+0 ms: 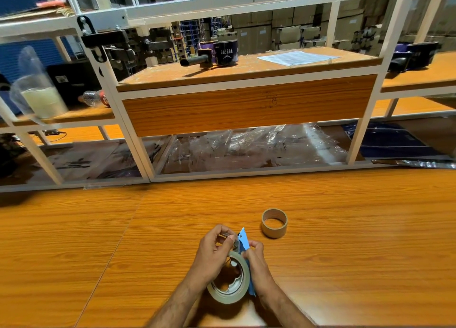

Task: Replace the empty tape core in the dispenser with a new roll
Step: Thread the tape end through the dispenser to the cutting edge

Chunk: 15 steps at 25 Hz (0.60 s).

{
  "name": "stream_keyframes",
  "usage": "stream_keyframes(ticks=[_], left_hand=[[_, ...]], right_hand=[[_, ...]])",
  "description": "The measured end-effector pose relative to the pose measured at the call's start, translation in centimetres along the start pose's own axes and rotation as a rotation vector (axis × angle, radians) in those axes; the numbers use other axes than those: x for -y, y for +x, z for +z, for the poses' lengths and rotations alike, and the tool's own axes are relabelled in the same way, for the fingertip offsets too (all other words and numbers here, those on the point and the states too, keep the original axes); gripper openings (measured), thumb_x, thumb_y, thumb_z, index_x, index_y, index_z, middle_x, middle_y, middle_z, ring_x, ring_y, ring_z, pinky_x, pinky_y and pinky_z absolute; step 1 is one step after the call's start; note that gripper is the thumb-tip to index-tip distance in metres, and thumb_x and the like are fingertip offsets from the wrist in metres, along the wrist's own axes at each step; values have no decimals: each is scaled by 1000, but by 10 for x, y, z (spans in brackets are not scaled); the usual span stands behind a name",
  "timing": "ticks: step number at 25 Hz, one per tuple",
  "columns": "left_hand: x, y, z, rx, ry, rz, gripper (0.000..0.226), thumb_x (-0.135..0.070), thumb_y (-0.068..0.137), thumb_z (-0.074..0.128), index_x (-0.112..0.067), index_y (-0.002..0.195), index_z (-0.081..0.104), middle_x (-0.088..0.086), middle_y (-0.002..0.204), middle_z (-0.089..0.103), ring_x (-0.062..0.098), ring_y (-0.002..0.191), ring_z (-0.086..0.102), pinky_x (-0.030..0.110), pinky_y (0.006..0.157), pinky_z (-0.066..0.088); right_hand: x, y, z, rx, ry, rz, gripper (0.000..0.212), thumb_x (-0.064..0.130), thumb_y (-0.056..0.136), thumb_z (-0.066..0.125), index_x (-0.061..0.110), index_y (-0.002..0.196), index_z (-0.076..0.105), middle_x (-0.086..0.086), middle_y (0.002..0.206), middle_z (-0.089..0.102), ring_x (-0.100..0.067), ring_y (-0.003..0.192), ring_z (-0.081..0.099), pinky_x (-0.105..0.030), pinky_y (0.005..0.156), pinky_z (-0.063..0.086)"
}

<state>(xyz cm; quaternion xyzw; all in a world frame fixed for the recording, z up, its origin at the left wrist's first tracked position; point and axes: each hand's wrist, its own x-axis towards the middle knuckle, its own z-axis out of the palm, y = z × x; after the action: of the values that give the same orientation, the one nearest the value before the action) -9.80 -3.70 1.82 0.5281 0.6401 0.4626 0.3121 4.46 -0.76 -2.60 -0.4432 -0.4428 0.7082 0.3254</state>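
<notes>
A blue tape dispenser [244,240] is held above the wooden table [345,241], near its front edge. A new roll of brownish-grey tape [243,287] sits on the dispenser's hub. My left hand [212,253] pinches the small metal parts at the dispenser's front end, just above the roll. My right hand [254,258] grips the dispenser's blue frame from the right side. The empty brown cardboard core [274,222] lies apart on the table, up and to the right of my hands.
A white-framed shelf unit [138,142] stands at the table's far edge, with crumpled clear plastic bags [259,147] on its lowest level. A dark can [225,52] and a paper sheet [298,57] lie on the shelf above.
</notes>
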Motion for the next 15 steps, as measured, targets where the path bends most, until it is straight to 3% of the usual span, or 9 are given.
stream_keyframes(ticks=[2,6,11,15], left_hand=[[1,1,0,-45,34,-4,11,-21,99,68,-30,93,71,-16,95,73,4,85,67,24,72,56],[0,3,1,-111,67,-14,7,-24,96,71,-29,92,75,-10,93,76,7,90,70,16,72,54],[-2,1,4,-155,72,-22,9,-23,95,74,-28,88,76,-11,90,78,6,87,70,15,71,55],[-2,0,3,-156,19,-43,8,-20,91,78,-27,86,78,-12,90,80,10,83,74,22,70,61]], right_hand=[[2,-2,2,-4,3,-7,37,33,80,53,26,115,41,-11,89,68,-23,75,62,-34,66,50],[1,-3,4,-11,7,-7,42,33,76,52,28,117,41,-12,90,68,-24,75,62,-36,66,50],[1,-3,6,-36,18,-7,41,34,76,54,29,115,42,-12,92,70,-22,75,64,-37,68,51],[2,-4,7,-44,53,-9,45,39,75,65,27,113,44,-9,85,73,-16,68,68,-33,66,54]])
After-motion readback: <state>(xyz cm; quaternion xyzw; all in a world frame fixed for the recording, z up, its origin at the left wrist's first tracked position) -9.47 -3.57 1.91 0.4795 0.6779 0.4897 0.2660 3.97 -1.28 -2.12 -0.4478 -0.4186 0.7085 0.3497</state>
